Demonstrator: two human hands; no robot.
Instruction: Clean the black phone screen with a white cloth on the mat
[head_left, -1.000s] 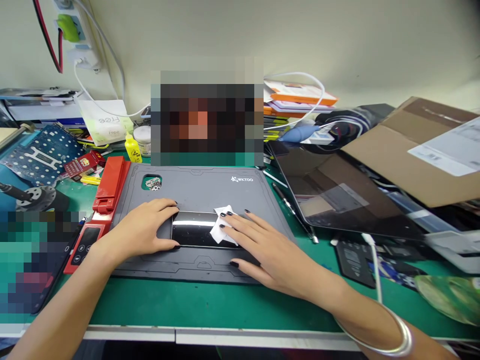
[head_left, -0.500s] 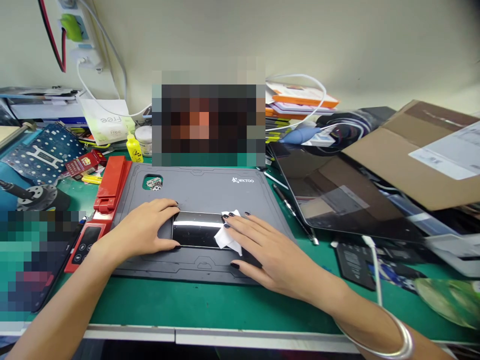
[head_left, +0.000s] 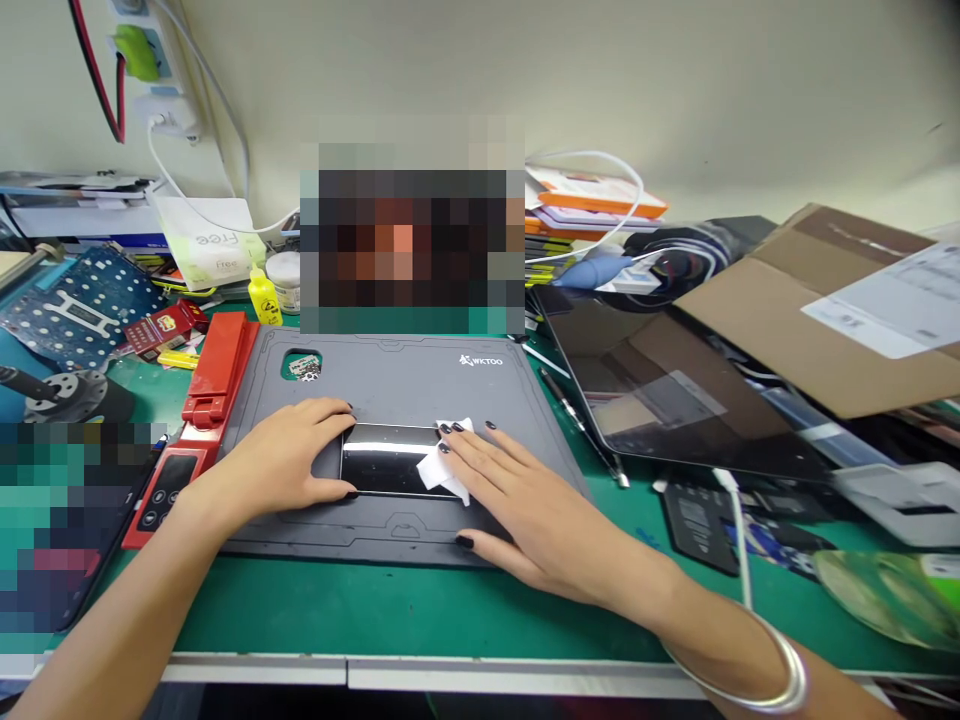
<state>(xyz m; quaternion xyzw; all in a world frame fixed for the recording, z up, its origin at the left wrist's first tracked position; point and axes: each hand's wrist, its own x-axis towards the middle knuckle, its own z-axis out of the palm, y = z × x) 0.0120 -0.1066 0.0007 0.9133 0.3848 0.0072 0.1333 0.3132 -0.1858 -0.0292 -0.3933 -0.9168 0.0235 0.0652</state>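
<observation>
A phone (head_left: pixel 382 468) with a glossy black screen lies flat on a grey work mat (head_left: pixel 390 385). My left hand (head_left: pixel 281 460) grips its left end, thumb on the near edge and fingers at the far edge. With fingers stretched out, my right hand (head_left: pixel 529 505) presses a white wipe (head_left: pixel 444 470) against the screen. That hand covers the phone's right end, and its thumb rests apart on the mat.
A red tool with buttons (head_left: pixel 176 475) stands left of the mat. Right of it are a pen-like tool (head_left: pixel 581 425), a large dark screen (head_left: pixel 652 390) and a cardboard box (head_left: pixel 787 300). A yellow bottle (head_left: pixel 264 297) stands behind. Two areas are pixelated.
My right hand and the wipe have slid slightly left along the phone's screen. My left hand keeps its grip on the phone. The whole view has shifted a little.
</observation>
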